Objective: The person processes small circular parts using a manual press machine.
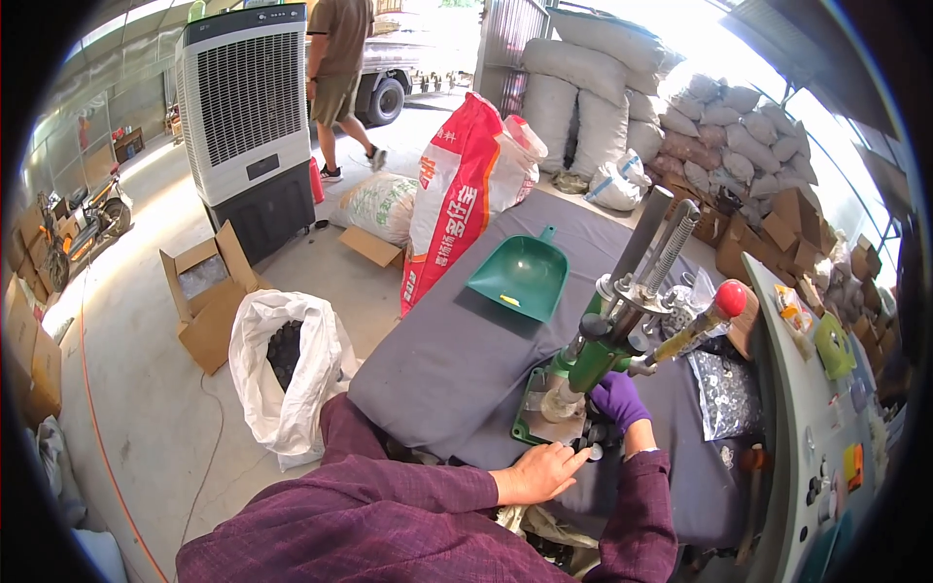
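A green hand press (595,364) with a spring, metal column and red-knobbed lever (729,298) stands on a cloth-covered table (428,369). My bare left hand (540,474) rests at the front of its base, fingers stretched to the right. Its fingertips reach small black pieces and a pale round disc (596,452); whether they touch the disc I cannot tell. My right hand (620,399), in a purple glove, is close beside the press on its right. The press partly hides its fingers, so any held thing is out of sight.
A green dustpan (522,276) lies behind the press. A clear bag of small parts (727,394) sits at the right. Left of the table stand a white sack of black pieces (279,428), a cardboard box (209,311) and an air cooler (248,107). A person (340,68) walks beyond.
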A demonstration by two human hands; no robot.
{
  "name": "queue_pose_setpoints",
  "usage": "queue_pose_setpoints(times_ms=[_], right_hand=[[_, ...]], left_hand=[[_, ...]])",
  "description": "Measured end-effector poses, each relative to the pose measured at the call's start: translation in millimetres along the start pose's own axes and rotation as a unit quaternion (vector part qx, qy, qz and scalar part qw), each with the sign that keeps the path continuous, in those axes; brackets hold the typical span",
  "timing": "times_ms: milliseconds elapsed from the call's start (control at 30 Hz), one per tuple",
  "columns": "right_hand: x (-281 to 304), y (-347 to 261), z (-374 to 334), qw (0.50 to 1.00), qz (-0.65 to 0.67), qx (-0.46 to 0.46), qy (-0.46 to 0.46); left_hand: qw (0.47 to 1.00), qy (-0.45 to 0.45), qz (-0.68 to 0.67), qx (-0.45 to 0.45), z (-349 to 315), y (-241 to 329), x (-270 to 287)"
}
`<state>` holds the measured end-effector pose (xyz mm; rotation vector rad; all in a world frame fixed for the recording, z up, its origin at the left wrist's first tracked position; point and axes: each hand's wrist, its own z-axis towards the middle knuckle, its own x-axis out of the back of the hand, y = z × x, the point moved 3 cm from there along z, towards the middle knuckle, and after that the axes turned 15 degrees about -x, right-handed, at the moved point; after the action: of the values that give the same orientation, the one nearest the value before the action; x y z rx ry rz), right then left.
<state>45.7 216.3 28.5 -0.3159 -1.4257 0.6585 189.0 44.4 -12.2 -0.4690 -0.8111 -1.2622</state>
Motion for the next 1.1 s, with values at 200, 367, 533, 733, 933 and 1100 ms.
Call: queue_pose_setpoints(times_ms=[200, 367, 533, 733, 933, 1100], right_hand=[[-2, 13, 1, 1.0, -0.015, -0.009, -0.002], [-2, 9, 1, 0.999, 0.011, 0.005, -0.034], [-4, 14, 2, 0.999, 0.001, 0.002, -0.052], [4, -7, -4, 0.996, -0.002, -0.031, -0.079], [6, -9, -9, 0.998, -0.017, 0.041, -0.052], [9, -18, -14, 0.996, 0.005, 0.089, -0.001]], left_hand=[[1.0, 0.0, -0.006, -0.002, 2, 2, 3], [1.0, 0.0, -0.015, 0.001, 1, 2, 6], [1.0, 0.004, -0.012, -0.001, 1, 1, 2], [1.0, 0.013, -0.019, -0.002, 1, -2, 1], [1.0, 0.008, -0.019, 0.001, 1, -2, 2], [1.0, 0.002, -0.025, 0.005, 1, 0, 3]])
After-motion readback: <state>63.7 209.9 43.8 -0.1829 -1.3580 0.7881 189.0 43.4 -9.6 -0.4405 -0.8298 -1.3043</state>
